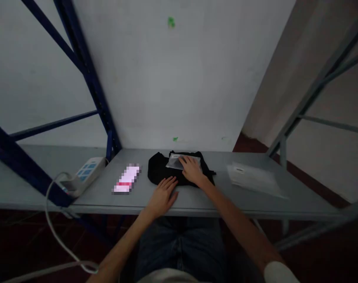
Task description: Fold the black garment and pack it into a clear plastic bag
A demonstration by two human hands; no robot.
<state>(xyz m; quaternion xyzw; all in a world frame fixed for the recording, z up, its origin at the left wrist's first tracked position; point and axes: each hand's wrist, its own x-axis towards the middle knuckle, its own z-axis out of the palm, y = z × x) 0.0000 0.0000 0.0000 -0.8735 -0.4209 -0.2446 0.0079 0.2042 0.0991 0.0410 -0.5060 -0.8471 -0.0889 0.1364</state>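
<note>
A black cloth item [158, 169], its exact kind unclear, lies spread on the grey shelf near the wall. On top of it rests a clear plastic bag [173, 161] with a small label. My right hand [192, 169] lies on this bag with its fingers stretched out, covering part of it. At the near edge of the black cloth, my left hand [163, 196] is flat with fingers extended, the fingertips touching or just beside the cloth. Neither hand grips anything.
To the right lies a stack of clear plastic bags [252, 179]. A phone [127, 179] with a pixelated screen is on the left, and beyond it a white power strip [89, 173] with its cable hanging down. Blue metal uprights [92, 82] and the wall [179, 86] bound the grey shelf [196, 202].
</note>
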